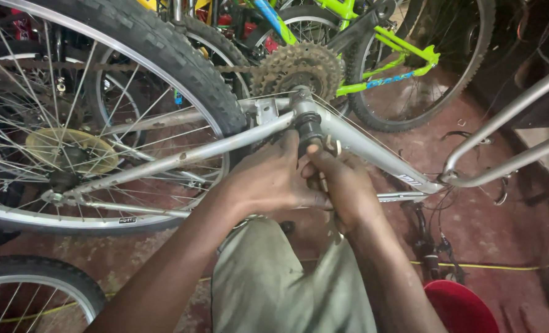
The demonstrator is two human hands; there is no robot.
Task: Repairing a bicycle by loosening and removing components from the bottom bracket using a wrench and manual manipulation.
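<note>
A silver bicycle frame (373, 154) lies sideways before me, its bottom bracket (309, 125) sticking up as a black cylinder. My left hand (268, 182) wraps around the frame just below that bracket, fingers curled on it. My right hand (345, 188) is closed beside it, its fingertips pressing on the bracket's black end; a small pale part shows between the fingers. A rusty chainring set (299, 68) sits just behind the bracket. The rear wheel (163, 55) with its knobby tyre fills the left.
A lime-green bicycle (379, 55) stands behind. Another wheel (33, 280) lies at the bottom left. A red round object (462, 305) sits at the bottom right by loose cables (432, 246) and a yellow cord on the reddish floor (496, 222).
</note>
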